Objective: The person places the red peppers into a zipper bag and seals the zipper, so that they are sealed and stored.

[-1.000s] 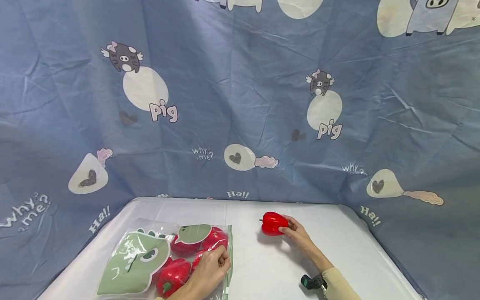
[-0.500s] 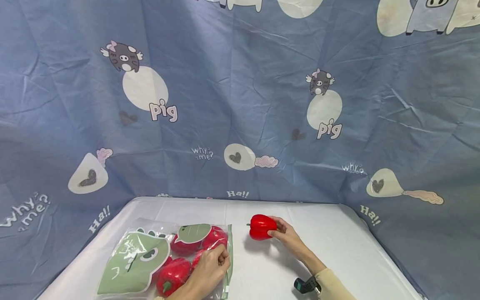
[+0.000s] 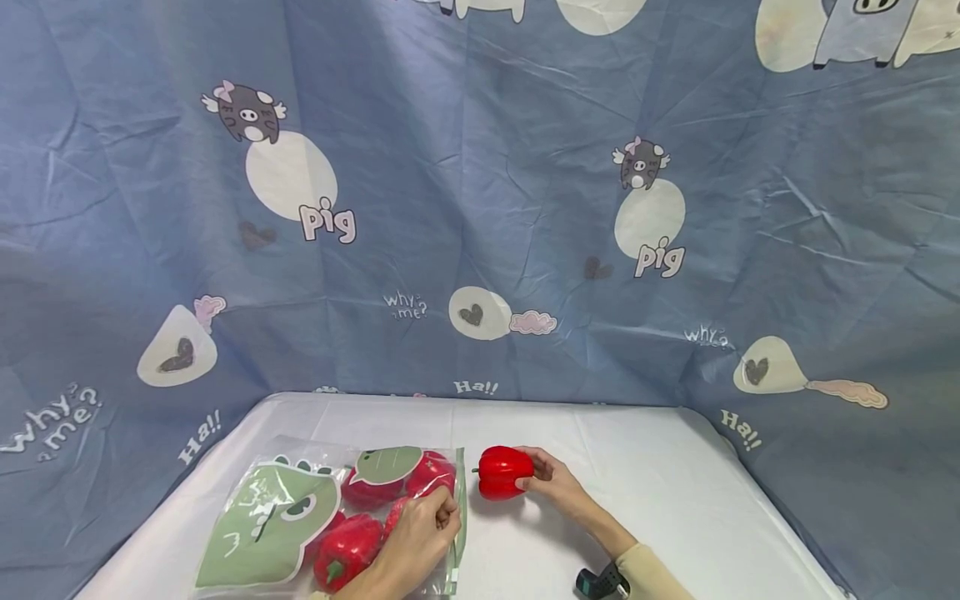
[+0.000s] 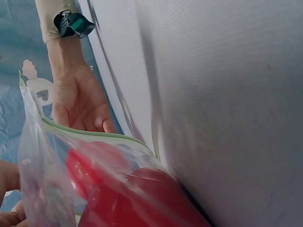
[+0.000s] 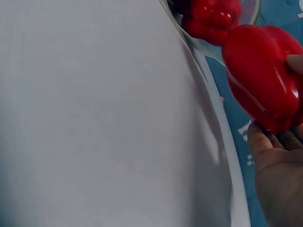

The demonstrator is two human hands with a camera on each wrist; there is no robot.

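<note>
A clear zip bag [image 3: 262,525] with a green dinosaur print lies on the left of the table, its green-edged mouth facing right. Several red bell peppers [image 3: 348,550] are inside it. My left hand [image 3: 423,533] pinches the upper layer of the bag near the mouth; in the left wrist view the mouth [image 4: 94,133] gapes. My right hand [image 3: 555,483] grips one more red bell pepper [image 3: 501,473] by its bottom end, just right of the mouth, with the green stem pointing left. In the right wrist view, the held pepper [image 5: 260,71] appears near the bagged ones [image 5: 213,19].
A white-covered table [image 3: 637,458] stretches under everything. Behind it hangs a blue curtain [image 3: 480,208] with pig prints. A dark wrist camera strap [image 3: 600,582] sits on the right forearm.
My right hand has carried the bell pepper left and toward me, closer to the bag's mouth. The left hand and the bag have stayed in place.
</note>
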